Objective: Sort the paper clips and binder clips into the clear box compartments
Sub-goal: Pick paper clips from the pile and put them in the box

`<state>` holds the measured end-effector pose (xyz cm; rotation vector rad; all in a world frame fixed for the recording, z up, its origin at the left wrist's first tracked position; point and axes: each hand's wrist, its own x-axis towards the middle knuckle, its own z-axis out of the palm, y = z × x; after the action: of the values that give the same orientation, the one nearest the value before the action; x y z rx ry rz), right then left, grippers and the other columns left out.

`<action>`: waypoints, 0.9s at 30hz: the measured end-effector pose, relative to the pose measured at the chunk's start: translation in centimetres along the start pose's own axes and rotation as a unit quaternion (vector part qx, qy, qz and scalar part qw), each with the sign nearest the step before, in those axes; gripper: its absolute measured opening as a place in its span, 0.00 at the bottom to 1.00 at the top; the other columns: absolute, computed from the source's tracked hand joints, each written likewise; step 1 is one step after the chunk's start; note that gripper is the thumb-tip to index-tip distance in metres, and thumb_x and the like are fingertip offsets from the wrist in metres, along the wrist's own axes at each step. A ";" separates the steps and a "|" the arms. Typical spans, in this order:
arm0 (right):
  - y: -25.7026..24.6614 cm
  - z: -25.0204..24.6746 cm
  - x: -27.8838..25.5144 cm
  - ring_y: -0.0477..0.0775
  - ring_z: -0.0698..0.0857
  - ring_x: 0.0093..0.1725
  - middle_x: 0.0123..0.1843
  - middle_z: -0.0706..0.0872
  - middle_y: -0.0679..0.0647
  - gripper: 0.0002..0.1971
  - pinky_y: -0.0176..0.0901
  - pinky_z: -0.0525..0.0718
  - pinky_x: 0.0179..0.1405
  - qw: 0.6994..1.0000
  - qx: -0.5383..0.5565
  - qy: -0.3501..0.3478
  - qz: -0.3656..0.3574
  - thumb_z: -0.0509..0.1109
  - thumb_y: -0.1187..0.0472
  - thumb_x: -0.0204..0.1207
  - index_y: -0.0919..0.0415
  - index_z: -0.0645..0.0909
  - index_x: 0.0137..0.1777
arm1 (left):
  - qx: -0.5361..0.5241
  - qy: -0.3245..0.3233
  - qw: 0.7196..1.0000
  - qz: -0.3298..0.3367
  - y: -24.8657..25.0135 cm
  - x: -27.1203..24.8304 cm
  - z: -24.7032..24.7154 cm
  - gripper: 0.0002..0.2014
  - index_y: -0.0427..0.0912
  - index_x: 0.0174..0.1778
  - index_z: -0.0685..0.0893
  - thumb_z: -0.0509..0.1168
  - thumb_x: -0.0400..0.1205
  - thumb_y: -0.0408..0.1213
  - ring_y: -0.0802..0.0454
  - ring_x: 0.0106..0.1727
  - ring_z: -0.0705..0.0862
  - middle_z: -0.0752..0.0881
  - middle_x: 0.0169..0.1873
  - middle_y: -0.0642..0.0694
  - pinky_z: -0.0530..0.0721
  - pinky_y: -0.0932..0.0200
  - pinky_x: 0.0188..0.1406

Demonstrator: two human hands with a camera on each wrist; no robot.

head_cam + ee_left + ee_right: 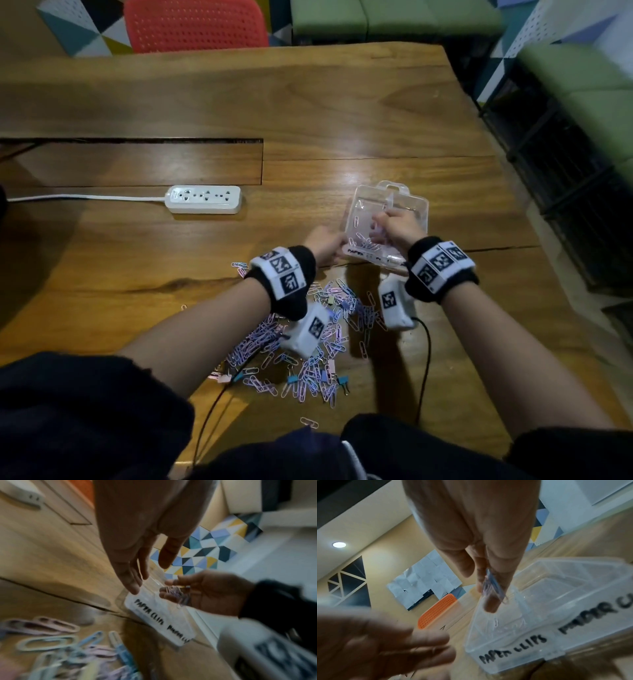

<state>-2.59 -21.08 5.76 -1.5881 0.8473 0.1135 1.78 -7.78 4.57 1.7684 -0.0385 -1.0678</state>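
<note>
Head view had both hands up at the clear box [411, 195], which sat on the wooden surface [342, 102] just beyond the heap of loose clips. Right hand [399, 226] was over the box's left compartment, its grip pinching a small bunch of paper clips [493, 588] between thumb and fingers, and the right wrist view showed that bunch held just above the compartment marked "PAPER CLIPS". A few clips already lay on that compartment's floor; the neighbouring compartment carried a second handwritten label, only partly readable. Left hand [325, 241] was at the box's near left corner, its grip spread with the fingers straight, and the left wrist view put the fingertips [133, 588] right at the box's edge; whether they actually touched it I could not tell, because that view was blurred.

Pile of paper clips [329, 342], pink, lilac and pale blue, sprawled on the surface between the forearms, close to the person. Small binder clips [292, 379] were mixed in along its near edge, blue and pink ones among them. One stray paper clip [309, 422] lay apart, nearer the person. White power strip [203, 199] lay well to the left, its cord trailing off to the left edge. Red chair [195, 24] stood behind the far side.
</note>
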 end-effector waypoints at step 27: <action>15.2 -0.2 -7.8 0.50 0.77 0.50 0.52 0.75 0.54 0.12 0.43 0.80 0.59 0.955 -0.272 0.094 -0.072 0.75 0.62 0.68 0.59 0.79 0.50 | 0.698 -0.075 0.638 0.316 -9.3 -2.4 4.8 0.20 0.38 0.70 0.72 0.59 0.81 0.28 0.43 0.69 0.72 0.75 0.69 0.41 0.75 0.49 0.69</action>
<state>-17.02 -17.11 -2.56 -2.2018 0.8885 0.0973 -6.90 -5.79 -1.38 2.5551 -1.9144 -0.5342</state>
